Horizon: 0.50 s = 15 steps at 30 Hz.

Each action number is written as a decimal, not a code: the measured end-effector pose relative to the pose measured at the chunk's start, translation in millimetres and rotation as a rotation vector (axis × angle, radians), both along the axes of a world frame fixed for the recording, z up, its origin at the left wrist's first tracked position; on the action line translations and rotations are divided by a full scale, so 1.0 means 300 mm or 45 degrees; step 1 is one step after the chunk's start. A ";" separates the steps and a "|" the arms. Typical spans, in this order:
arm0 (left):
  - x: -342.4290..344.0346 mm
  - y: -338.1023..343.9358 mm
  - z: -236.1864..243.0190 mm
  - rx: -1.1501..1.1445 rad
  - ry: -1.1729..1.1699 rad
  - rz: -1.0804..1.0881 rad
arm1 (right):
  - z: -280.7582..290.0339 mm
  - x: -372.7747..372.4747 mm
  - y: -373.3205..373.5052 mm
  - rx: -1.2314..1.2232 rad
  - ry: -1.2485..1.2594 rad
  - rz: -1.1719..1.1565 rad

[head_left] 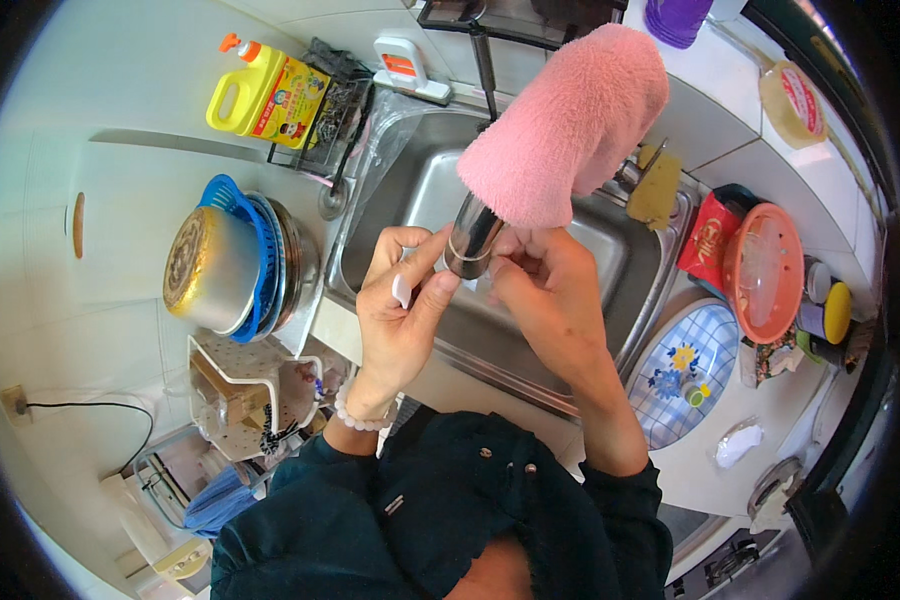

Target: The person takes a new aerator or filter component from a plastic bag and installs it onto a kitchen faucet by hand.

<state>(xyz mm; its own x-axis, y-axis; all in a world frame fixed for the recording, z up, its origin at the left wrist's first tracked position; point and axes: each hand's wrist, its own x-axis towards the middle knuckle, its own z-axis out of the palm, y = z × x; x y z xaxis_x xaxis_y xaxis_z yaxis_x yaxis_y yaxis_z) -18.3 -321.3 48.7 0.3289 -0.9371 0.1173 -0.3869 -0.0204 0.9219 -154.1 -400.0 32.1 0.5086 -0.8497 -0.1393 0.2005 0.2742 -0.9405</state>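
A pink fluffy towel [580, 120] is draped over what looks like a faucet above the sink. From under the towel comes the dark, shiny end of the faucet spout [475, 232], with a pale ring at its tip. My left hand [398, 310] pinches the tip from the left, thumb and fingers closed round it, and a small white piece shows at one finger. On the other side my right hand [550, 285] has its fingers closed against the spout; its fingertips are partly hidden. The steel sink [610, 250] lies below both hands.
Left of the sink are stacked pots and a blue basket [230, 192], with a yellow detergent jug [270, 97] behind. A yellow sponge [656, 190] sits by the faucet base. To the right are a blue checked oval cover [660, 375] and an orange basket [738, 290].
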 end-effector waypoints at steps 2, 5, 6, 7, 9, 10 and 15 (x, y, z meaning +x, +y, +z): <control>-0.002 0.000 -0.005 -0.027 0.008 0.001 | -0.008 0.007 0.010 -0.010 0.008 -0.042; 0.004 -0.001 -0.006 -0.036 0.044 -0.021 | 0.001 0.003 0.009 -0.050 0.042 -0.031; 0.003 0.001 -0.004 -0.046 0.049 -0.026 | 0.017 -0.001 0.004 -0.016 0.027 -0.002; 0.004 0.002 -0.002 -0.057 0.055 -0.029 | 0.033 -0.002 0.001 0.018 0.012 0.029; 0.011 0.001 -0.009 -0.091 0.056 -0.042 | 0.036 -0.002 0.000 0.053 -0.047 0.009; 0.009 -0.001 -0.011 -0.094 0.084 -0.041 | 0.035 -0.003 -0.003 0.068 -0.075 -0.003; 0.014 -0.007 0.011 -0.014 0.230 -0.063 | 0.060 0.002 -0.019 0.289 -0.205 -0.032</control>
